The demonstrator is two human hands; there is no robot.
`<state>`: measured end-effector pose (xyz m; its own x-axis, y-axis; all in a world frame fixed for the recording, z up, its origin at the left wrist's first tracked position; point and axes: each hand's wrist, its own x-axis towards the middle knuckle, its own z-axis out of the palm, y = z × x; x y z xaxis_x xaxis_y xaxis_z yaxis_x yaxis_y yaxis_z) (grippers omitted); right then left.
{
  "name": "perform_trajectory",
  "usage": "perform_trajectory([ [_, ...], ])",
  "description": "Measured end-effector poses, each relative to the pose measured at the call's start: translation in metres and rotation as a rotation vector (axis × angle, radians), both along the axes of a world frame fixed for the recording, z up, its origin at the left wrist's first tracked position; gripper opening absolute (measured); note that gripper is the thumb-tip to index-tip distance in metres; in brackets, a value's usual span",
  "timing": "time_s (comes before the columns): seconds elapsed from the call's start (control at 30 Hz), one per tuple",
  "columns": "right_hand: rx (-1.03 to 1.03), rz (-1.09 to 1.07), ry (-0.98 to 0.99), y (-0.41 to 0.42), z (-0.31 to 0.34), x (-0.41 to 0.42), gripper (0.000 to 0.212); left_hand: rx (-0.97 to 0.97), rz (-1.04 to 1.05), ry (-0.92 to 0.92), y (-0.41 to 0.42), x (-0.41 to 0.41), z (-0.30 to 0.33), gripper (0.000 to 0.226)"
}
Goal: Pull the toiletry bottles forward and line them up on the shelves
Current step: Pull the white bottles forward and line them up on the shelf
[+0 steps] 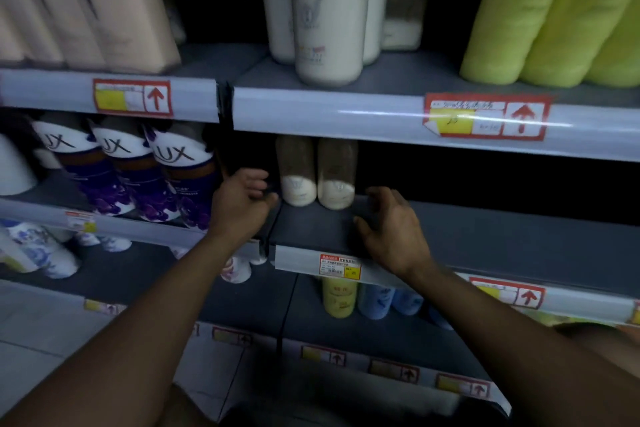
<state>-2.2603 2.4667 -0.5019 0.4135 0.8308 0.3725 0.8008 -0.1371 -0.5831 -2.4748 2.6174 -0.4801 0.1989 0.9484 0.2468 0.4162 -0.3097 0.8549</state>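
With my left hand (pixel 244 199) and right hand (pixel 388 222) both loose and holding nothing, I should clasp the 2 cream bottles (pixel 317 184) low and slide them forward evenly.

"LUX" reads on the white bands of the purple bottles (pixel 187 180) at left of the middle shelf; the two beside it show only "UX" or "JX". Shelf-edge price tags (pixel 486 116) carry red up arrows and yellow boxes; their print is too blurred to read, as is the white tag (pixel 340 264).
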Motion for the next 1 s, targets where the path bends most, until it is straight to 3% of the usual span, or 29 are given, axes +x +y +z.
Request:
perform_trajectory([
  [0.43,0.163,0.126,-0.040,-0.101,0.061,-0.006,0.036,0.068,-0.139,-0.196,-0.102,0.014,0.056,0.018],
  [0.73,0.338,0.166,-0.127,-0.123,0.149,-0.028,0.031,0.328,-0.093,-0.217,-0.137,0.019,0.146,0.015],
  [0.87,0.382,0.160,-0.167,-0.119,0.179,-0.030,0.031,0.441,-0.011,-0.170,-0.133,0.031,0.181,0.034],
  [1.0,0.396,0.131,-0.193,-0.110,0.196,-0.025,0.031,0.435,0.014,-0.145,-0.112,0.044,0.201,0.063],
])
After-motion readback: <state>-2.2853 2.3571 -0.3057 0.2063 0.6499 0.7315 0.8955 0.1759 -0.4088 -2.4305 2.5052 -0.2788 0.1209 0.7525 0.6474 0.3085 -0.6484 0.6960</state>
